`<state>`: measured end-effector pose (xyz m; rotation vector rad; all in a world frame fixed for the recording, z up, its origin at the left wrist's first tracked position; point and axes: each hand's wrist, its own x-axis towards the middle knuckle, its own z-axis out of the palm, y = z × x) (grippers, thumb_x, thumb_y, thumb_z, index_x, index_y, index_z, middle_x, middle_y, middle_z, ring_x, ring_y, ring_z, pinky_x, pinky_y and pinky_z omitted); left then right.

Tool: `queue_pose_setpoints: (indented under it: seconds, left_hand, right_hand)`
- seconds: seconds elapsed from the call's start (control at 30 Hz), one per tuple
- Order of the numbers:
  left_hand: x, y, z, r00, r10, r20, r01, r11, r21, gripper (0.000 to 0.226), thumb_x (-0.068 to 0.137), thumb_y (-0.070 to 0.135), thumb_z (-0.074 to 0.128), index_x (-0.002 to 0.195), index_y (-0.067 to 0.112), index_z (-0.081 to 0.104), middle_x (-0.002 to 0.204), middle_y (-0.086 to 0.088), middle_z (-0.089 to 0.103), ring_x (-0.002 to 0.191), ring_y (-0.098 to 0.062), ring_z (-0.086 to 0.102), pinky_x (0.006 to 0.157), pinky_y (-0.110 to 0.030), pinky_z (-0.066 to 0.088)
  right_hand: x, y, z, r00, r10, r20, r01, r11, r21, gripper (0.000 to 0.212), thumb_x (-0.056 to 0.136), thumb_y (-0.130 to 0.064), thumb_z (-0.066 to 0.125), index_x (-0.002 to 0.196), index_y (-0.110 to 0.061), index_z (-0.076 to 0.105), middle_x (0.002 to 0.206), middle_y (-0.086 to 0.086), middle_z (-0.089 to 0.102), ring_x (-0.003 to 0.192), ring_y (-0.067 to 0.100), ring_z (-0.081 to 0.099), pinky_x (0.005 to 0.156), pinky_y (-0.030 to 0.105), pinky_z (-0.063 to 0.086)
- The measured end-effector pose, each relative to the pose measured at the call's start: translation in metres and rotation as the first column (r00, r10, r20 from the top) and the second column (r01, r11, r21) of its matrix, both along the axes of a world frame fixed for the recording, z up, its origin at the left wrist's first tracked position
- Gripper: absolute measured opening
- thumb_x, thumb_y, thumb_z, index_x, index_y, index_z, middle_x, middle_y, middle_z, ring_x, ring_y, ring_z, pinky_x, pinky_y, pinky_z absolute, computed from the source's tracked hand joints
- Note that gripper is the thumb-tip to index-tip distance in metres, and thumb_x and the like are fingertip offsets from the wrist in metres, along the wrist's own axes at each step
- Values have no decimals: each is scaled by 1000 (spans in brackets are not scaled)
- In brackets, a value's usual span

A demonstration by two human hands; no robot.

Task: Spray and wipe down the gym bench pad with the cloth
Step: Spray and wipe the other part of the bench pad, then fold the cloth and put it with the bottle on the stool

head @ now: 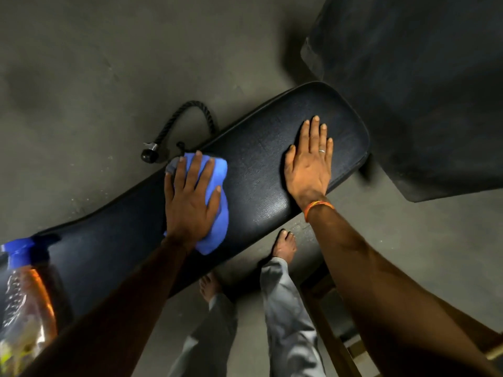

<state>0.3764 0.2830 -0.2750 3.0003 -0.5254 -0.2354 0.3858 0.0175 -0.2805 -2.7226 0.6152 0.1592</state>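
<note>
Pad (258,164), one. Cloth (220,229), one. Bottle (27,295), one. Left hand (190,208) and right hand (310,170): two. Left foot (209,287) and right foot (284,246): two. Rope (193,103), one. Ring (322,151), one. Wristband (318,206), one. Dark mat (422,91) upper right, apparently one, partly cropped.

Black rope handle (193,103) on grey floor (81,77), dark mat (435,91) nearby

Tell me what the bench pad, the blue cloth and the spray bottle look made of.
Long black bench pad: likely vinyl or faux leather; fine grain, soft sheen. Bunched blue cloth: soft fabric, perhaps microfibre; matte, with folds. Clear spray bottle: glossy transparent plastic, bright glints; blue top looks plastic.
</note>
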Motion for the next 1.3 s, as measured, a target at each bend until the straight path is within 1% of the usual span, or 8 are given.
queue_pose_setpoints:
  seconds: [0.47,0.6,0.73,0.83,0.93,1.07,1.17,1.3]
  left_hand:
    - [-65,69,15,996,65,-60,-78,962,-261,57,99,36,40,154,23,41,164,2,34,155,-21,24,124,-45,23]
    - [-50,85,40,772,325,-546,-634,333,-698,42,104,27,47,141,9,55,145,-5,57,133,-8,49,119,-26,31]
    - [-37,99,70,227,-50,-973,-884,-430,-184,45,96,51,49,108,11,65,92,-1,71,91,-12,65,89,-30,50]
    - [-46,114,92,311,-598,-738,-892,-452,-10,90,92,56,8,117,-13,60,113,-29,66,115,-37,60,102,-43,43]
    - [-53,128,110,552,-341,-761,-783,-527,-331,82,94,49,8,127,-8,56,124,-27,62,112,-30,68,98,-36,50]
    - [-62,152,106,331,-175,-927,-842,-497,-207,46,101,40,38,97,11,74,93,-6,72,70,-12,73,65,-22,58]
    - [-64,162,108,271,-350,-897,-924,-356,-140,65,99,46,29,86,6,79,88,-12,74,78,-22,71,76,-28,56]
    - [-72,186,101,339,-283,-897,-900,-375,-221,56,98,48,48,129,5,68,130,-17,67,120,-32,64,109,-43,47]
  right_hand:
    - [-56,168,17,955,146,257,-219,933,284,39,91,-9,54,127,-9,68,149,11,55,135,33,52,115,40,41]
    - [-81,210,31,966,40,255,-158,873,461,27,96,-11,59,120,-13,71,121,6,68,110,23,62,101,38,48]
    - [-90,244,58,982,-187,-32,128,530,838,23,100,-29,63,122,-23,68,109,-7,74,101,6,68,92,27,55]
    - [-90,260,70,970,-151,-192,233,341,911,34,94,-50,65,121,-29,63,111,-6,74,106,13,70,95,34,55]
    - [-91,273,81,924,-145,-354,360,21,933,23,94,-26,74,114,-23,64,104,-2,76,99,16,70,91,33,56]
    - [-91,278,86,901,-95,-423,421,-36,906,38,87,-11,78,124,-10,66,111,6,76,101,20,72,92,35,58]
    - [-90,284,90,897,-131,-421,413,-84,907,39,84,0,76,122,0,66,116,16,74,101,25,72,95,37,58]
    - [-93,290,93,922,-185,-339,339,-36,940,40,84,6,73,122,9,61,117,22,70,99,25,69,90,34,59]
